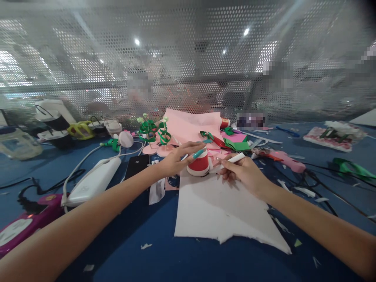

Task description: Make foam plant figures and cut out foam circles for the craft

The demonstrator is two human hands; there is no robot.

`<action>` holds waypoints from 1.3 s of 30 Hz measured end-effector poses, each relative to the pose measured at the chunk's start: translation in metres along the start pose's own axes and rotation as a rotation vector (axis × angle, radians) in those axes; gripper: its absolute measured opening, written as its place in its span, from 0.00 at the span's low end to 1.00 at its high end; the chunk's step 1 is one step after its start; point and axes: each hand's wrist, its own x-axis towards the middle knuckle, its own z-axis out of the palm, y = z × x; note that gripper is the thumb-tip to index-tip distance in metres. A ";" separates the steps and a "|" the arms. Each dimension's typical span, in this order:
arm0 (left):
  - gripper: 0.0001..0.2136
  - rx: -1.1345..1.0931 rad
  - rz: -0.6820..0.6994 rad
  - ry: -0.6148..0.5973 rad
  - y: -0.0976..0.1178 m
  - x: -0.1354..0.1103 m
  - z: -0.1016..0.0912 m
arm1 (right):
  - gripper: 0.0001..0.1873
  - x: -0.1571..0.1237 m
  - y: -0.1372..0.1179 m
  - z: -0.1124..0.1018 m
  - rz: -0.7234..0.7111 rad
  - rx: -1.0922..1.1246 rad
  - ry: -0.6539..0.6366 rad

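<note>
A small red and white paper cup (199,165) stands upside down at the far edge of a white foam sheet (217,211). My left hand (179,155) rests its fingers on top of the cup and holds it steady. My right hand (242,172) is closed around a white pen-like stick (235,158), whose tip sits beside the cup's right side. Pink paper (194,125) and green and red paper scraps (235,144) lie just behind the cup.
Green spiral paper ornaments (155,133) stand on pink bases behind my left hand. A white power bank (94,182) with cables, a black phone (137,165) and a purple device (26,225) lie left. A pink glue gun (283,159) lies right. A perforated screen (188,58) backs the table.
</note>
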 end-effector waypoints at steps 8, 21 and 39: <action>0.21 -0.041 -0.009 -0.014 0.000 -0.002 -0.001 | 0.17 0.004 0.003 0.002 0.022 0.049 0.054; 0.21 -0.070 -0.025 -0.016 0.004 -0.002 -0.001 | 0.15 0.011 0.000 0.007 0.022 0.017 0.121; 0.21 -0.027 -0.015 -0.003 0.007 -0.001 -0.001 | 0.11 0.028 0.002 0.011 0.010 -0.081 0.146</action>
